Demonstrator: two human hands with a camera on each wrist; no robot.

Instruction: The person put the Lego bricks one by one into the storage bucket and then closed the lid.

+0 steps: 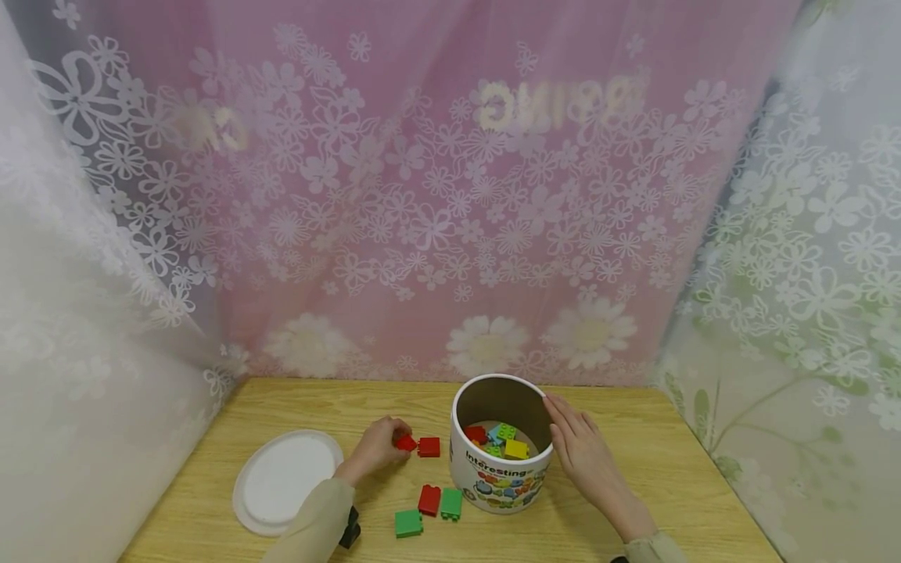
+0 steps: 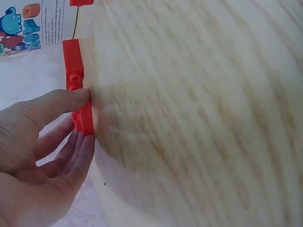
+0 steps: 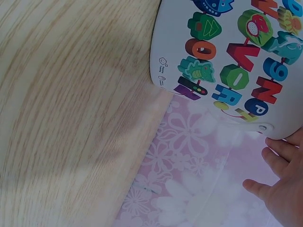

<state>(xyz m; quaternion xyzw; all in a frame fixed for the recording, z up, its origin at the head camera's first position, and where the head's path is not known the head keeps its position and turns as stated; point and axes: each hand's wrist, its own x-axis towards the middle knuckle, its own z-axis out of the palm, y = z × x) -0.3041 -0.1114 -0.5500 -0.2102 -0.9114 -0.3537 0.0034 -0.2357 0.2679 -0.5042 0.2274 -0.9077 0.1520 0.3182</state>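
My left hand (image 1: 373,450) pinches a small red building block (image 1: 405,442) between thumb and fingertips, low over the wooden table. Just right of it lies a second red block (image 1: 428,447); in the left wrist view the held block (image 2: 86,118) and this other block (image 2: 72,56) appear end to end, and I cannot tell whether they touch. My right hand (image 1: 587,461) rests with straight fingers against the right side and rim of a white printed bucket (image 1: 501,483). Inside the bucket are several blocks, among them a yellow block (image 1: 516,450) and a red block (image 1: 475,434).
In front of the bucket lie a red block (image 1: 429,500) and two green blocks, one green block (image 1: 451,503) near the bucket, the other green block (image 1: 408,523) farther left. A round white lid (image 1: 288,477) is at the left. Patterned curtains (image 1: 450,234) enclose the wooden table (image 1: 633,414).
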